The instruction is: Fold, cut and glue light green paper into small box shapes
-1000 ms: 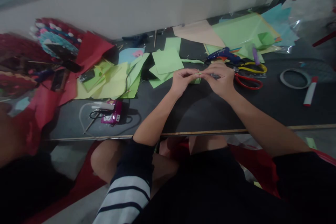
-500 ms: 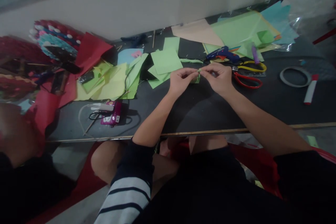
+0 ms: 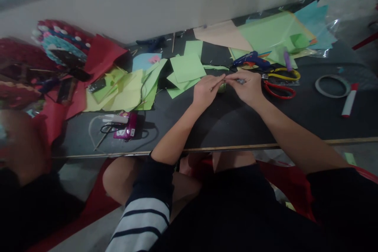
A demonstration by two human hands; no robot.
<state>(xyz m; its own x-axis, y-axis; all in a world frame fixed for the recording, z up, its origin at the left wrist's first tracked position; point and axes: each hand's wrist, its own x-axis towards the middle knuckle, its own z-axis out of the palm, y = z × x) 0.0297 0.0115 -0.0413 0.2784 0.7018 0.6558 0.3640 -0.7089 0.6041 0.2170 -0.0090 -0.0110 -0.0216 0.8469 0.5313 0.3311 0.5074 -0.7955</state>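
Note:
My left hand [image 3: 205, 90] and my right hand [image 3: 245, 86] meet over the dark table, fingertips pinched together. Between them is a small piece of green paper [image 3: 221, 88], mostly hidden by the fingers. Both hands are closed on it. Just behind my left hand lie several light green paper squares [image 3: 189, 67], with a thin green strip [image 3: 217, 67] beside them. Near my right hand are scissors with a red and a yellow handle [image 3: 279, 95] and a blue glue gun [image 3: 251, 61].
Rightward lie a tape roll [image 3: 317, 86] and a white marker with red ends [image 3: 350, 102]. Larger paper sheets [image 3: 268, 27] lie at the back. Leftward are yellow-green papers [image 3: 124, 90], a purple power socket [image 3: 130, 126] with cords, red paper [image 3: 103, 57] and another person's arm [image 3: 25, 145].
My left hand has turned slightly and shifted a little right, its fingers straighter and closer to the right fingertips. Less of the green paper shows. The other person's arm has moved slightly.

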